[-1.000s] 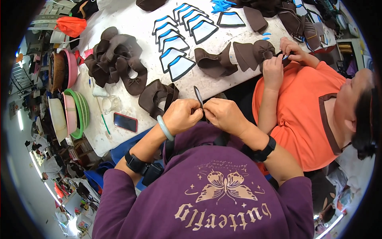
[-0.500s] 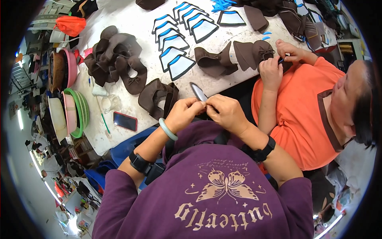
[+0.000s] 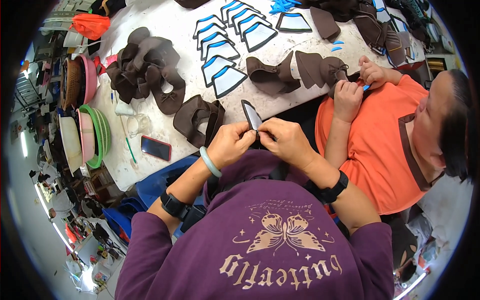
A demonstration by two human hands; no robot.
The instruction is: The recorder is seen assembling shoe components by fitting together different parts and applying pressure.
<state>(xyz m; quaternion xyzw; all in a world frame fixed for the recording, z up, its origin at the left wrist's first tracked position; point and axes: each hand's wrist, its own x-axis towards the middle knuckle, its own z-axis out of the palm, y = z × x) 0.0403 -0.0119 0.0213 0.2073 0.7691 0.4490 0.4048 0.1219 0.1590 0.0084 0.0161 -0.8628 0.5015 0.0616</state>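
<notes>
together, my left fingers (image 3: 242,134) and right fingers (image 3: 273,131) pinch closed on a white, black-edged panel (image 3: 253,115) near brown fabric (image 3: 187,125) on the table (image 3: 120,167).

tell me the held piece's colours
The held piece: pale grey, dark edging; best in head view.

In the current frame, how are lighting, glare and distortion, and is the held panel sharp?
Head view: table brightly lit; head view, left rim: light tubes burnt out to white; head view, edges: fisheye bending, black corners; head view, centre: held panel clear in outline, partly covered by the hands, fine detail too small to judge.
</notes>
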